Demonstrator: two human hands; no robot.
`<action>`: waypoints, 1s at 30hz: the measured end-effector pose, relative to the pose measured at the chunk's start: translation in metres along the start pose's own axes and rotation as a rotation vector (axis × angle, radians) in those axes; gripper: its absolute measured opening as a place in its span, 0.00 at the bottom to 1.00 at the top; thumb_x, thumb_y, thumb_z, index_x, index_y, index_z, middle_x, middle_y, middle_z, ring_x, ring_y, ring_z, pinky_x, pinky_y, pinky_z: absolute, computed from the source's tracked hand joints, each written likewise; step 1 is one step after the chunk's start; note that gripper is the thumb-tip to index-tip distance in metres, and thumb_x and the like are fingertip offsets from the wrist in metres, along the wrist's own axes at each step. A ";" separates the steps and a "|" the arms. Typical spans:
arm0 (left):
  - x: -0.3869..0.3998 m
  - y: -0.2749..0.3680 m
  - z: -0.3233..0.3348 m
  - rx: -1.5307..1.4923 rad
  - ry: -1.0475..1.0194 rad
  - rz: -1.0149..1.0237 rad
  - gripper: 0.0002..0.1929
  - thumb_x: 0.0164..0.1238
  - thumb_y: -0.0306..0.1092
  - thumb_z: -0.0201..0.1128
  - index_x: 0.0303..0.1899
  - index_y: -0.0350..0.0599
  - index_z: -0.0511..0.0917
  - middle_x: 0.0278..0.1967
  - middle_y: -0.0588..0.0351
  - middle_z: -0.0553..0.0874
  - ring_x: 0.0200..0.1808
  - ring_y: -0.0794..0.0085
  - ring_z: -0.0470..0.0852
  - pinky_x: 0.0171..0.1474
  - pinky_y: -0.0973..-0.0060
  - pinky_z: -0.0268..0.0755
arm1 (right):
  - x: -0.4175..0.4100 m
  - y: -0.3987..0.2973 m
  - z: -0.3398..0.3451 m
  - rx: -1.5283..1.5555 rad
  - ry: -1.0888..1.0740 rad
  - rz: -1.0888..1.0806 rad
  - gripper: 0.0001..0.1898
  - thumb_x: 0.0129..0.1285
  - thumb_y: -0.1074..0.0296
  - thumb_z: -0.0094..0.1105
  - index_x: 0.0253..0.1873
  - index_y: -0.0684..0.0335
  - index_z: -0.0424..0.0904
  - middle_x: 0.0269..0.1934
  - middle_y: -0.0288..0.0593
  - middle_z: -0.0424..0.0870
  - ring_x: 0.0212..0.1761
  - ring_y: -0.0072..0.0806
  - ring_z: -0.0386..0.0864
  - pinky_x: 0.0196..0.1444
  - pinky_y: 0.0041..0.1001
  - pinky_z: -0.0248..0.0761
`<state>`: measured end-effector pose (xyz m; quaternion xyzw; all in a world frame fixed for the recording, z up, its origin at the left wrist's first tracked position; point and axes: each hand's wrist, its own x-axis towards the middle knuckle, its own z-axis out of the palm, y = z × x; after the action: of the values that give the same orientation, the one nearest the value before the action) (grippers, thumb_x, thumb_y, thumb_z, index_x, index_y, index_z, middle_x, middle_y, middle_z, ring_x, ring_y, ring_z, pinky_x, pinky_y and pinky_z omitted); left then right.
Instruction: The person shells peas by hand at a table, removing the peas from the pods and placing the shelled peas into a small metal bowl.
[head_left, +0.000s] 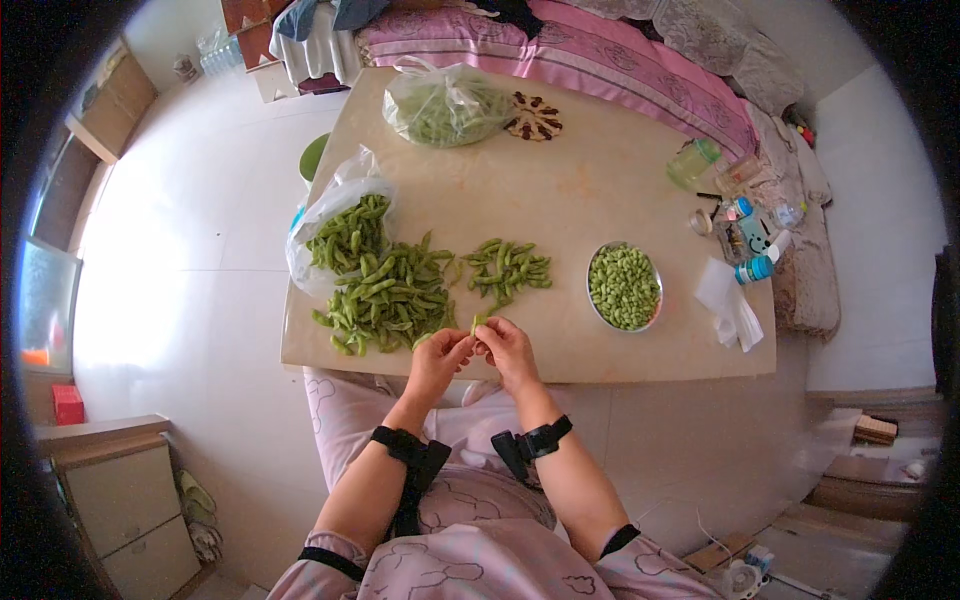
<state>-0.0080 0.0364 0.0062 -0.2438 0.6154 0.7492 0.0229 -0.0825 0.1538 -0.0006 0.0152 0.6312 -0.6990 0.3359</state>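
A green soybean pod (477, 322) is pinched between my two hands at the near edge of the table. My right hand (511, 354) grips it with thumb and forefinger. The fingertips of my left hand (436, 361) meet it from the other side. Another pod (421, 340) shows at the back of my left hand; whether it is held or lies on the table I cannot tell. Just beyond my left hand spreads a large heap of pods (390, 296). A smaller group of pods (508, 268) lies ahead of my fingers. To the right, a round metal bowl (588, 294) contains shelled green beans (624, 289).
An open plastic bag (300, 259) spills pods at the table's left. A filled clear bag (446, 112) sits at the far side beside a patterned trivet (535, 118). Bottles, including a green one (691, 163), and white tissues (726, 300) occupy the right edge.
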 end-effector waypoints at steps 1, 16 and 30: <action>0.000 0.001 0.000 0.040 -0.007 -0.011 0.10 0.64 0.37 0.55 0.38 0.39 0.76 0.30 0.63 0.81 0.30 0.84 0.75 0.31 0.86 0.65 | 0.000 0.001 0.000 -0.026 0.010 -0.012 0.13 0.55 0.59 0.59 0.37 0.62 0.74 0.25 0.32 0.78 0.24 0.17 0.75 0.21 0.15 0.59; 0.003 -0.007 -0.006 -0.062 -0.029 -0.079 0.13 0.66 0.40 0.53 0.33 0.38 0.75 0.24 0.63 0.76 0.24 0.82 0.72 0.25 0.83 0.66 | -0.002 -0.001 -0.010 -0.106 -0.060 0.003 0.14 0.57 0.62 0.55 0.43 0.66 0.74 0.29 0.38 0.80 0.27 0.22 0.79 0.24 0.18 0.67; 0.005 -0.014 -0.007 -0.025 0.011 -0.105 0.10 0.64 0.33 0.53 0.38 0.34 0.74 0.27 0.58 0.78 0.25 0.80 0.76 0.27 0.82 0.72 | 0.000 0.002 -0.012 -0.400 0.004 -0.211 0.11 0.56 0.68 0.57 0.43 0.66 0.76 0.29 0.37 0.79 0.28 0.18 0.77 0.27 0.15 0.67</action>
<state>-0.0050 0.0323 -0.0091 -0.2801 0.5925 0.7532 0.0556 -0.0862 0.1647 -0.0047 -0.1167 0.7558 -0.5913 0.2559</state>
